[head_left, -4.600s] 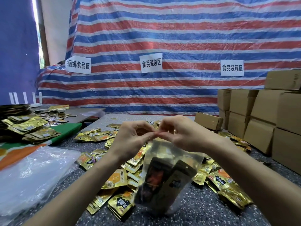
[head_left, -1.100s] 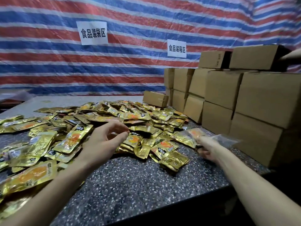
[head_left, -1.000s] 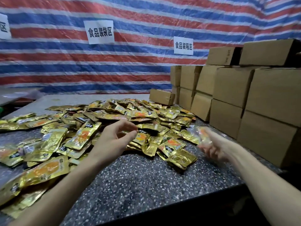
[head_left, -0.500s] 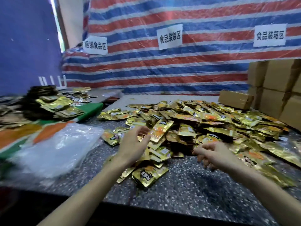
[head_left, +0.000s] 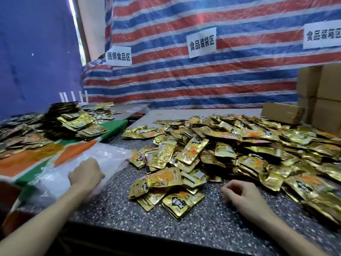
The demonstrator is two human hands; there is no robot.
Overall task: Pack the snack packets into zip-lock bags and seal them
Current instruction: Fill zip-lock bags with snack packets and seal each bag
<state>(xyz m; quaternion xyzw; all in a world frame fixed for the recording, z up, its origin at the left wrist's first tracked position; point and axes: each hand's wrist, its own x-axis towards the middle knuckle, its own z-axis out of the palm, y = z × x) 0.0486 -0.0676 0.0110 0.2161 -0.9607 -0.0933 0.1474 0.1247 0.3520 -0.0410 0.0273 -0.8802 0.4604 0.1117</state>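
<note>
Bench point(head_left: 184, 224): open speckled strip runs along its near edge, in front of the snack packets point(head_left: 221, 154) heap.
Right hand point(head_left: 241, 194): on that strip, just before the heap, fingers loosely curled, holding nothing.
Left hand point(head_left: 85, 175): left of the heap, on the clear zip-lock bags point(head_left: 55, 174); fingers hidden, grip cannot be told.
Cardboard boxes point(head_left: 324, 100): behind the heap's right side.
Striped tarpaulin point(head_left: 184, 85): beyond the heap.

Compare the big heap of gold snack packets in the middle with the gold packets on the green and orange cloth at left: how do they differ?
The central heap is loose and jumbled; the left packets sit in tidy stacks. The heap spreads far wider than the stacks. The heap lies on the speckled table; the stacks on the cloth. Both are shiny gold foil packets.
</note>
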